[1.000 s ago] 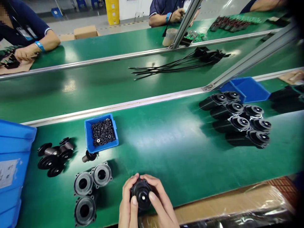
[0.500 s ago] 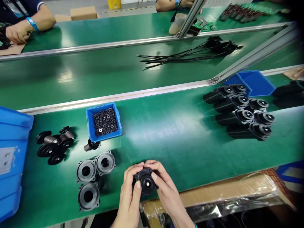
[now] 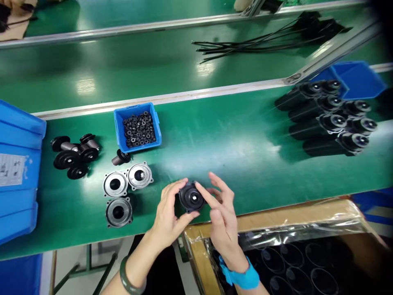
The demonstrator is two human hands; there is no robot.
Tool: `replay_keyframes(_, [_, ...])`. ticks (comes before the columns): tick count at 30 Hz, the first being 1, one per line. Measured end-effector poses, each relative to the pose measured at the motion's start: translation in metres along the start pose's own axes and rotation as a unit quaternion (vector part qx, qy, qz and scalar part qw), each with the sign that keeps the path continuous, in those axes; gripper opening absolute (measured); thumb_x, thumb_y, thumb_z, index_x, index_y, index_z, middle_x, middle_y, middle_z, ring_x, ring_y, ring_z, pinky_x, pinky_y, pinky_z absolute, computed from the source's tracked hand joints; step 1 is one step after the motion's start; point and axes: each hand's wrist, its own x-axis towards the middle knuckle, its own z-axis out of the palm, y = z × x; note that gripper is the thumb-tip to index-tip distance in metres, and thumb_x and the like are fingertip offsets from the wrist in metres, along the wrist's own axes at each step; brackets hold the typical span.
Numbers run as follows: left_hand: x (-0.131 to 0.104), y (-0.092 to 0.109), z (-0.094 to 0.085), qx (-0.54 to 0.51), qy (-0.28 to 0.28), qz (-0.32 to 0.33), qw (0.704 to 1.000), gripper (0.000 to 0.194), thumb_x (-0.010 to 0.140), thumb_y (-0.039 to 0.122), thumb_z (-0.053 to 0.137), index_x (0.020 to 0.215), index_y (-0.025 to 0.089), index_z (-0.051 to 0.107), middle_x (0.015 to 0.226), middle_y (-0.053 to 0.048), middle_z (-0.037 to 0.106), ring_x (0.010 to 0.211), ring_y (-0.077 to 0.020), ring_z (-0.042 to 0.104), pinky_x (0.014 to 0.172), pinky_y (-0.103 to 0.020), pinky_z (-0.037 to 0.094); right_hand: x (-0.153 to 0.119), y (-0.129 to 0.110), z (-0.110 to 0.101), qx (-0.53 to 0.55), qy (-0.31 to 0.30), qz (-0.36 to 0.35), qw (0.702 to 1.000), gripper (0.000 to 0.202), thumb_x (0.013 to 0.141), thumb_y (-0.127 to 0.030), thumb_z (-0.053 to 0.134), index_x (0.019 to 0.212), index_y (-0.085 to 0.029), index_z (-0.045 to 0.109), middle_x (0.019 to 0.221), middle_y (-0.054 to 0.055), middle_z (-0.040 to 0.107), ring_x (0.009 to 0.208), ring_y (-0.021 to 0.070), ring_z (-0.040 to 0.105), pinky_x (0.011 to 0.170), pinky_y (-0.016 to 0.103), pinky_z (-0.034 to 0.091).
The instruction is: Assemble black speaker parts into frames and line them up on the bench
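Up close, the black round part (image 3: 191, 197) (flanged, with a pale hub at its centre) sits just above the green table (image 3: 245, 155) near its front edge, gripped by the left hand (image 3: 168, 209); the right hand (image 3: 221, 207) touches it, fingers spread.

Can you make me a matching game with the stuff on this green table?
Things:
1. small blue bin
2. round black part
3. three grey housings
4. black cylinders

Places:
A. stacked at the far right
B. lying left of the hands
C. held by the left hand, right hand touching
D. full of little black rings

Pairs: 1-D, 2-C, 3-B, 4-A
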Motion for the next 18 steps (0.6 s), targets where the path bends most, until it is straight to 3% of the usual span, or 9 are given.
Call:
replay_keyframes(3, [0.0,0.0,0.0,-0.005,0.003,-0.002,1.0,0.06,0.086,0.043,0.066,0.136,0.022,0.038,0.136,-0.016,0.055,0.125,-0.0291,0.053,0.104,-0.049,0.044,-0.039,-0.01,-0.008,-0.008,0.018,-0.096,0.995,0.041,0.097,-0.045,0.036,0.085,-0.033,0.074,0.122,0.004,0.058,0.114,0.031,0.047,0.091,0.053,0.042])
replay_keyframes(5, [0.0,0.0,0.0,-0.011,0.003,-0.003,1.0,0.06,0.085,0.042,0.067,0.135,0.023,0.039,0.135,-0.016,0.055,0.125,-0.0289,0.053,0.104,-0.049,0.044,-0.055,-0.017,-0.01,0.027,0.019,-0.101,0.994,0.039,0.095,-0.038,0.043,0.064,-0.025,0.064,0.103,0.006,0.06,0.098,0.0282,0.053,0.081,0.048,0.046])
replay_keyframes(6, [0.0,0.0,0.0,-0.015,0.002,-0.007,1.0,0.06,0.085,0.041,0.068,0.135,0.023,0.039,0.135,-0.016,0.055,0.125,-0.0287,0.053,0.104,-0.049,0.044,-0.056,-0.02,-0.008,0.028,0.026,-0.077,0.996,0.032,0.093,-0.033,0.048,0.065,-0.024,0.061,0.1,0.007,0.058,0.094,0.0264,0.054,0.078,0.045,0.048])
replay_keyframes(8, [0.001,0.0,0.001,-0.022,0.003,-0.012,1.0,0.06,0.085,0.04,0.068,0.135,0.024,0.04,0.136,-0.015,0.055,0.126,-0.0282,0.052,0.106,-0.049,0.043,-0.046,-0.024,-0.002,-0.025,0.041,-0.017,0.999,0.007,0.088,-0.029,0.058,0.088,-0.024,0.063,0.11,0.009,0.054,0.1,0.0266,0.055,0.08,0.044,0.05])
replay_keyframes(10, [0.001,0.0,0.002,-0.02,0.005,-0.013,1.0,0.06,0.084,0.039,0.069,0.135,0.025,0.04,0.138,-0.014,0.054,0.128,-0.0279,0.05,0.107,-0.05,0.042,-0.025,-0.023,0.008,-0.1,0.031,0.011,0.994,0.045,0.084,-0.034,0.066,0.125,-0.023,0.052,0.128,0.014,0.049,0.115,0.0303,0.051,0.086,0.047,0.05])
replay_keyframes(12, [-0.002,0.003,0.001,0.01,-0.002,-0.007,1.0,0.069,0.084,0.032,0.069,0.142,0.023,0.033,0.143,-0.016,0.048,0.133,-0.0291,0.044,0.11,-0.052,0.041,-0.004,-0.016,0.015,-0.152,0.005,-0.006,0.988,0.069,0.085,-0.039,0.064,0.144,-0.021,0.033,0.134,0.018,0.047,0.121,0.0313,0.049,0.09,0.047,0.05])
replay_keyframes(15, [-0.016,0.014,-0.006,0.104,-0.025,0.001,0.994,0.087,0.085,0.019,0.062,0.153,0.014,0.008,0.154,-0.023,0.031,0.142,-0.0325,0.033,0.111,-0.053,0.04,0.022,0.003,0.007,-0.207,0.005,-0.056,0.977,0.063,0.091,-0.042,0.056,0.145,-0.019,0.033,0.121,0.016,0.057,0.109,0.0295,0.057,0.087,0.046,0.052])
replay_keyframes(16, [-0.022,0.02,-0.011,0.135,-0.033,0.008,0.99,0.087,0.086,0.017,0.06,0.153,0.012,0.006,0.154,-0.024,0.031,0.141,-0.0329,0.034,0.109,-0.052,0.043,0.031,0.01,0.001,-0.228,0.02,-0.066,0.971,0.064,0.091,-0.046,0.054,0.145,-0.017,0.034,0.117,0.017,0.059,0.104,0.0308,0.059,0.085,0.047,0.052])
replay_keyframes(18, [-0.032,0.031,-0.024,0.174,-0.034,0.051,0.983,0.075,0.087,0.017,0.057,0.151,0.011,0.019,0.143,-0.022,0.049,0.131,-0.0314,0.048,0.102,-0.046,0.051,0.053,0.019,-0.014,-0.278,0.063,-0.087,0.955,0.073,0.091,-0.054,0.05,0.147,-0.011,0.031,0.116,0.022,0.059,0.103,0.0365,0.059,0.082,0.052,0.051])
